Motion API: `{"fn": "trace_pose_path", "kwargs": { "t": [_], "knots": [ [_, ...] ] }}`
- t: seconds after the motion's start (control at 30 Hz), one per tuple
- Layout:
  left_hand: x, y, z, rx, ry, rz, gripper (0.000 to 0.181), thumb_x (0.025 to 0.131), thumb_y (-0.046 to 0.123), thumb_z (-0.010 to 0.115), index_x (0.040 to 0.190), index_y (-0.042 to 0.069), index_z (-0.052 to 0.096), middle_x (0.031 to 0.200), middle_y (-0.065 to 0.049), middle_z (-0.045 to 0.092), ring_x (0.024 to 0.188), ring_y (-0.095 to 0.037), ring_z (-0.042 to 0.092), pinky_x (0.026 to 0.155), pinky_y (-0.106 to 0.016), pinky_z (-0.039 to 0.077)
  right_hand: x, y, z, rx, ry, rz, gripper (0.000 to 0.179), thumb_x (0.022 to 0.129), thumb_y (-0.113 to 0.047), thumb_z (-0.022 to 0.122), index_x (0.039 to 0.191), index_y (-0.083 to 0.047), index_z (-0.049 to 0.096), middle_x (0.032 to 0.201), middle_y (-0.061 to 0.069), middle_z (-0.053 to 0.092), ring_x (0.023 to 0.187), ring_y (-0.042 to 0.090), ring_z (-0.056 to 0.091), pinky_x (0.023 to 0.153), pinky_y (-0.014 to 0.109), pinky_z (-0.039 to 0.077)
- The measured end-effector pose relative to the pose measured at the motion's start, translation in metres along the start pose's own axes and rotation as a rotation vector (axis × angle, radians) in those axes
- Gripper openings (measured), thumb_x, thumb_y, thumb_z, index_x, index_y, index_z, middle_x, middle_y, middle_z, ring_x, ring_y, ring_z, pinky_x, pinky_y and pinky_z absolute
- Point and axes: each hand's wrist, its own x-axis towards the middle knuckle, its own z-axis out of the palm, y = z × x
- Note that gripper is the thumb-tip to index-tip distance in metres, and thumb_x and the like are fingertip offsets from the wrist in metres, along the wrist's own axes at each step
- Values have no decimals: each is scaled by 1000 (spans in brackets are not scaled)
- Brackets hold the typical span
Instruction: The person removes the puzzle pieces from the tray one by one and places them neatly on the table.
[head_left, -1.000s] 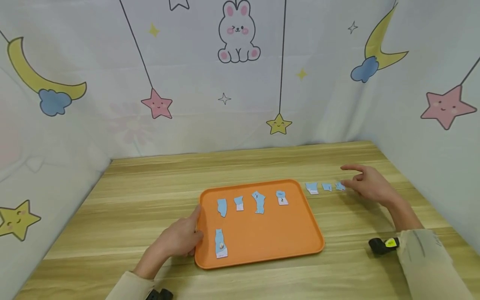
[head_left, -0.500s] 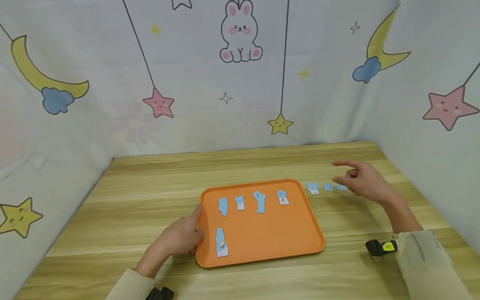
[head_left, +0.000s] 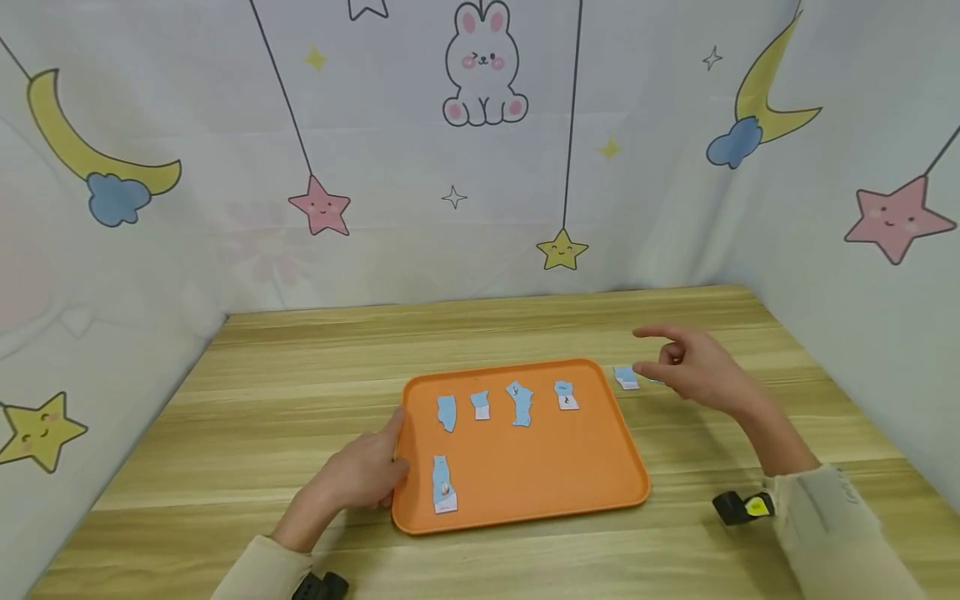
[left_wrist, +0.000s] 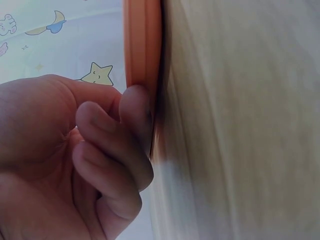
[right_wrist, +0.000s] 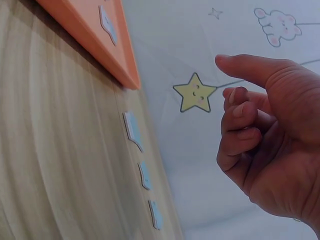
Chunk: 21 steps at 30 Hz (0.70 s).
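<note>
An orange tray point(head_left: 525, 475) lies on the wooden table. My left hand point(head_left: 363, 473) grips its left rim; in the left wrist view the index fingertip presses against the rim, with the other fingers curled. Light-blue and white paper-like pieces sit in the tray: a row of several along the far side, including a long jagged piece point(head_left: 520, 403), and one tall piece point(head_left: 444, 483) at the near left. My right hand point(head_left: 697, 367) hovers beyond the tray's right edge, holding nothing, thumb and index finger apart. Below it lie three more pieces, the nearest to the tray being a blue-white piece point(head_left: 626, 378).
The other two loose pieces, a small piece point(right_wrist: 144, 175) and an end piece point(right_wrist: 155, 215), show in the right wrist view. A white curtain point(head_left: 405, 150) printed with a rabbit, stars and moons encloses the wooden table point(head_left: 315, 358) at the back and sides.
My right hand has moved left, from the farthest loose piece towards the tray's right edge, and now covers part of the row in the head view. The left hand stays on the rim.
</note>
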Motion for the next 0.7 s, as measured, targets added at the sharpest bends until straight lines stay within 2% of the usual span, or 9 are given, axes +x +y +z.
{"fn": "trace_pose_path", "kwargs": {
  "t": [0.47,0.7],
  "knots": [
    [1,1,1,-10,-6,-2,75,91,8,47,153,1,4,50,-4,57,37,-14,48,40,-25,35,4,-25,36,38,-65,-45,50,84,-35,72,128,-19,55,65,5,53,51,13,45,47,26,39],
    [1,1,1,-21,1,-10,76,91,7,47,153,1,4,51,-5,56,38,-14,49,40,-26,36,5,-38,59,71,-132,-85,46,83,-33,72,125,-23,57,64,3,54,51,12,46,46,26,40]
  ]
}}
